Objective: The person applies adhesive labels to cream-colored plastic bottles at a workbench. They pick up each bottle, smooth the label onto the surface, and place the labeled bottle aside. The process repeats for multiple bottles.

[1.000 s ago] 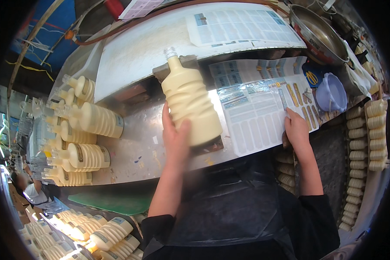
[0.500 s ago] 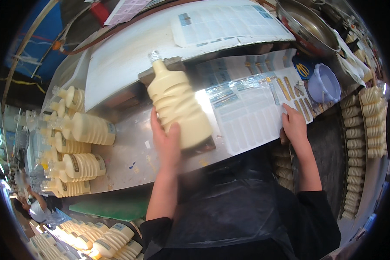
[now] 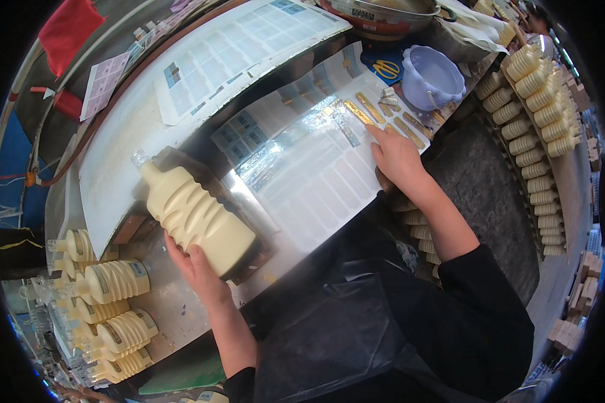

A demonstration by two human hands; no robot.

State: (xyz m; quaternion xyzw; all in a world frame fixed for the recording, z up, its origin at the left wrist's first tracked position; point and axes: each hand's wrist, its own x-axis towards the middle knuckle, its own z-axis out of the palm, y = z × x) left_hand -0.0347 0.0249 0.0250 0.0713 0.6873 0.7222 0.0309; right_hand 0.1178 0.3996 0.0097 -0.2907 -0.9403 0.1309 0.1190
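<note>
A cream-coloured plastic bottle (image 3: pixel 198 218) with wavy grips and a clear threaded neck lies slanted over a dark rest on the metal worktop. My left hand (image 3: pixel 198 269) is closed around its lower left side, the thumb on top. My right hand (image 3: pixel 400 158) reaches over a white backing sheet (image 3: pixel 316 195) of labels. Its index finger touches the sheet by a gold strip label (image 3: pixel 359 112), and the thumb sits apart from that finger. More gold strips (image 3: pixel 409 129) lie beside it. Nothing shows held in the right hand, though its inner fingers are partly hidden.
Several filled bottles (image 3: pixel 117 281) lie stacked at the left. A lilac bucket (image 3: pixel 431 79) and yellow-handled scissors (image 3: pixel 386 69) are at the back right, with a large metal pan (image 3: pixel 383 17) behind. Rows of bottles (image 3: pixel 528 158) line the right side. A raised white board (image 3: pixel 134 144) borders the worktop's far side.
The whole view has turned toward the right, so most things appear further left. My right index finger is now beside the gold strips; the left hand keeps its hold on the bottle.
</note>
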